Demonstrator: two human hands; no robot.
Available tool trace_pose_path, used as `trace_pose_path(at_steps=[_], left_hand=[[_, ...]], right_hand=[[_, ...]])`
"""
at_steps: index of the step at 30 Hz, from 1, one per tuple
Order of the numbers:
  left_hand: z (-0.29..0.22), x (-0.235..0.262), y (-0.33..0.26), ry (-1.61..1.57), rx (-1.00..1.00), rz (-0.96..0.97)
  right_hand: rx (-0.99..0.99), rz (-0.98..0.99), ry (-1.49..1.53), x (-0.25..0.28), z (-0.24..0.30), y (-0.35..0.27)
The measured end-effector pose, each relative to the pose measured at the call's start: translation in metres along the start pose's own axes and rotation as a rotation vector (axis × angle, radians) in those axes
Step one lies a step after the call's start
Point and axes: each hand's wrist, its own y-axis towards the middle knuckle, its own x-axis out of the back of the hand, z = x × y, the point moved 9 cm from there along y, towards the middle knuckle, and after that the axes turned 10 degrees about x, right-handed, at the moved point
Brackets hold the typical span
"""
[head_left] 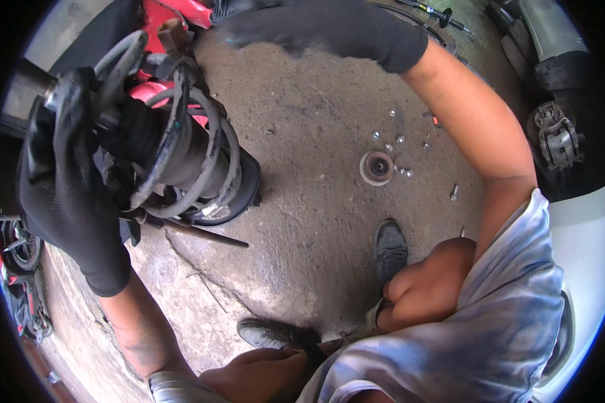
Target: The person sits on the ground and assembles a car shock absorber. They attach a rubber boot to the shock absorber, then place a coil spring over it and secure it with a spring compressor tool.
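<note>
A shock absorber strut with a grey coil spring (234, 158) stands at the left, its dark rubber boot (138, 131) inside the coils. My left hand (67, 181), in a black glove, is closed around the upper end of this strut, beside the tip of its rod. The palm side and part of the grip are hidden. My right hand (316, 27), also gloved in black, is stretched forward across the top of the view, above the floor. Motion smears its fingers, and whether they hold anything does not show.
On the concrete floor lie a round strut mount (377, 168), several loose nuts (400, 139) and a bolt (454, 193). A metal bar (212, 236) juts out below the spring. Another shock absorber (444, 17) lies far right. A brake caliper (559, 138) and white car panel (581, 269) border the right.
</note>
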Motion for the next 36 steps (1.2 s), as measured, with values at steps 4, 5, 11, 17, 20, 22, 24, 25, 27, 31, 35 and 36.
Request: trace_pose_path(at_steps=[4, 5, 11, 17, 20, 22, 24, 25, 27, 31, 35, 36], left_hand=[[0.005, -0.007, -0.006, 0.072, -0.018, -0.004], [0.006, -0.005, -0.008, 0.109, -0.035, 0.007], [0.015, -0.01, -0.007, -0.053, -0.059, 0.039], [0.013, -0.012, -0.008, 0.252, -0.135, 0.091], [0.015, -0.008, -0.01, 0.29, -0.2, 0.033], [0.012, -0.007, -0.01, 0.226, -0.204, -0.016], [0.003, -0.004, -0.008, 0.15, -0.15, -0.02], [0.0, -0.003, -0.007, 0.128, -0.122, -0.024], [0.0, -0.004, -0.007, 0.127, -0.118, -0.036], [0.001, -0.005, -0.008, 0.185, -0.142, -0.036], [0.001, -0.007, -0.008, 0.26, -0.162, -0.032], [0.001, -0.007, -0.009, 0.297, -0.169, -0.03]], right_hand=[[-0.243, 0.426, -0.36, -0.03, -0.151, -0.114], [-0.384, 0.525, -0.24, -0.056, -0.181, -0.152], [-0.334, 1.222, -0.344, -0.159, -0.271, -0.333], [-0.513, 0.723, -0.286, -0.133, -0.267, -0.33], [-0.71, 0.983, -0.389, -0.13, -0.255, -0.339], [-0.862, 1.155, -0.345, -0.126, -0.241, -0.366], [-0.799, 1.124, -0.262, -0.135, -0.22, -0.367], [-0.772, 1.11, -0.226, -0.135, -0.211, -0.368], [-0.733, 0.899, -0.204, -0.124, -0.211, -0.374], [-0.698, 0.773, -0.134, -0.117, -0.214, -0.368], [-0.704, 0.842, -0.142, -0.124, -0.221, -0.37], [-0.698, 0.877, -0.169, -0.125, -0.223, -0.371]])
